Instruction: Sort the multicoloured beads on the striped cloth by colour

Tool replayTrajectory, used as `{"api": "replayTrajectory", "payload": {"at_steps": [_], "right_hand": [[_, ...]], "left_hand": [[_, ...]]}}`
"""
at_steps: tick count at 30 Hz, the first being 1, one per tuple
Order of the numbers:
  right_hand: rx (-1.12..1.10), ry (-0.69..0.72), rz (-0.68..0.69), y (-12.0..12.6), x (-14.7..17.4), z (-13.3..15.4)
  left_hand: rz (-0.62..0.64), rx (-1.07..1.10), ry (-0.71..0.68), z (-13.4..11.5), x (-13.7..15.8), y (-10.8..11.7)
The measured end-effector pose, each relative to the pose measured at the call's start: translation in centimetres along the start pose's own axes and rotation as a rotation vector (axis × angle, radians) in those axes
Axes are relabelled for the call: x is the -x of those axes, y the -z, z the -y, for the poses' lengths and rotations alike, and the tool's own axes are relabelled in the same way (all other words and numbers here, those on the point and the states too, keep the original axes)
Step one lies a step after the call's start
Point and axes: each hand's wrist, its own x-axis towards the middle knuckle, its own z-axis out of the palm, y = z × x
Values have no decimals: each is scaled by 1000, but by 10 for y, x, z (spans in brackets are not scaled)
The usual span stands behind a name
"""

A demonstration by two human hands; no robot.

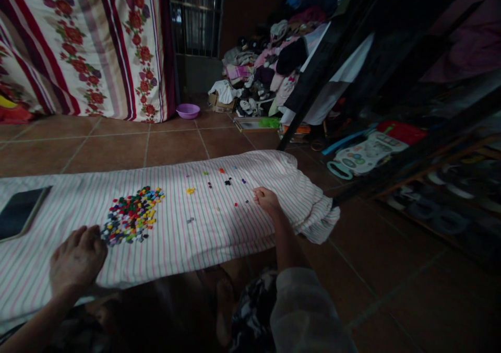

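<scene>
A mixed heap of small coloured pieces (135, 212), like beads or tiny blocks, lies on a striped cloth (219, 243). My left hand (79, 256) rests palm down on the cloth, its fingertips at the heap's near left edge and its fingers loosely bent. Over the cloth's right part, my right hand (266, 199) has thumb and fingers pinched together; whatever is between them is too small to make out. Left of that hand are small sorted groups, among them yellow pieces (190, 190), black pieces (228, 182), an orange-red group (221, 171) and grey pieces (190, 220).
A dark-screened tablet or phone (21, 213) lies at the cloth's left end. Beyond, on the tiled floor (113, 144), are a purple basin (188, 111) and a heap of clothes (274, 66). A dark post (309, 102) and a toy panel (368, 152) stand to the right.
</scene>
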Motion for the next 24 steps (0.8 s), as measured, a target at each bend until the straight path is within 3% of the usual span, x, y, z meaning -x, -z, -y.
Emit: {"api": "replayTrajectory", "payload": {"at_steps": [7,16,24], "right_hand": [[130,83,-69,4,-6,-2],[152,230,182,-6,15,31],[297,393,368,-37,33,68]], "left_hand": [[7,-15,2,-8,1,9],[-32,7,-18,-8,2,8],[-6,44,2,-15,4,17]]}}
